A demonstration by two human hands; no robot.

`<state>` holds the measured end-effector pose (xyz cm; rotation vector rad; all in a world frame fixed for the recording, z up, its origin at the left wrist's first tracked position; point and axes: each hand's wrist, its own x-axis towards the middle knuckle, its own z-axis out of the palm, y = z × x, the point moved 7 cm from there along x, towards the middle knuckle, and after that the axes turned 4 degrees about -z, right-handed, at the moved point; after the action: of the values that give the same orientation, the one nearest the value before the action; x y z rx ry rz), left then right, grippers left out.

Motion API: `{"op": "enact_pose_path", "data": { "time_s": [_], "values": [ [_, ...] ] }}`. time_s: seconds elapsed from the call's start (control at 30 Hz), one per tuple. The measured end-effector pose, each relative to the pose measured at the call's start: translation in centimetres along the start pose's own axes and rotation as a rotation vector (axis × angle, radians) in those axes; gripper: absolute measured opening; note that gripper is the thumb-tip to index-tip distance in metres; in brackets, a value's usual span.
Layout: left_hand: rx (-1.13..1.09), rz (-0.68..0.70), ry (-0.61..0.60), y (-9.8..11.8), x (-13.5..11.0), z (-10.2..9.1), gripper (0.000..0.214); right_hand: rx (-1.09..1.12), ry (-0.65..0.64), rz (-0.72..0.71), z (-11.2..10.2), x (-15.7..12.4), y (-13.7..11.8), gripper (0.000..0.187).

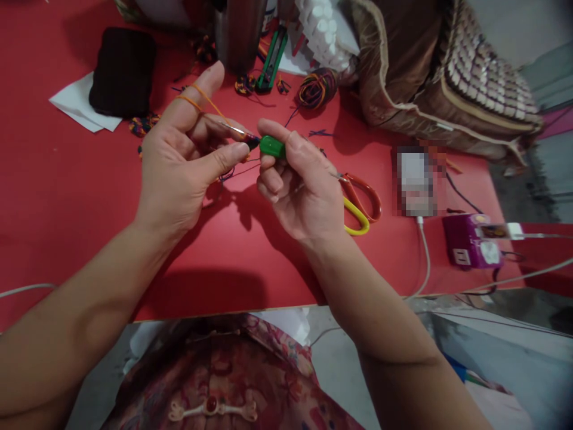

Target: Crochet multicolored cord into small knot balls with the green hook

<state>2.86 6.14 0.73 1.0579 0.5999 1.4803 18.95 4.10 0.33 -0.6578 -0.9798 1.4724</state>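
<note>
My right hand (299, 185) is closed around the green handle of a crochet hook (271, 146), whose thin metal shaft points left toward my other hand. My left hand (188, 152) has orange yarn (202, 98) looped round its raised index finger, and its thumb and fingers pinch a small dark piece of crochet work (252, 141) at the hook's tip. Both hands hover above a red table (67, 179).
Red and yellow handled scissors (360, 206) lie just right of my right hand. A black pouch (122, 71) on white paper sits far left, a yarn bundle (316, 88), a green cutter (271, 60) and a brown beaded bag (439, 71) at the back. A purple power adapter (470, 248) with cables is at right.
</note>
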Motion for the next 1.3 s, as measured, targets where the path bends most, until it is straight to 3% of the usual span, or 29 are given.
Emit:
{"op": "enact_pose_path", "data": {
  "time_s": [0.17,0.33,0.47,0.8,1.0,1.3],
  "values": [
    [0.018,-0.121,0.076,-0.2,-0.3,0.0,0.08,0.027,-0.028,-0.01,0.7,-0.1,0.1,0.018],
    [-0.158,-0.137,0.118,-0.2,-0.5,0.6,0.069,0.026,-0.02,-0.05,0.6,0.1,0.4,0.028],
    [-0.208,-0.244,0.108,-0.9,-0.7,1.0,0.064,-0.053,0.03,-0.043,0.4,0.3,0.6,0.042],
    [0.065,-0.066,0.083,-0.5,-0.4,-0.8,0.07,-0.002,0.037,0.028,0.5,0.2,0.4,0.033],
    [0.143,-0.055,0.058,-1.1,0.0,-2.0,0.07,0.053,0.041,0.063,0.7,-0.2,0.2,0.014],
    [0.167,-0.03,0.048,-1.0,-0.2,-1.6,0.073,-0.097,-0.069,0.006,0.3,-0.2,-0.4,0.024]
  ]
}}
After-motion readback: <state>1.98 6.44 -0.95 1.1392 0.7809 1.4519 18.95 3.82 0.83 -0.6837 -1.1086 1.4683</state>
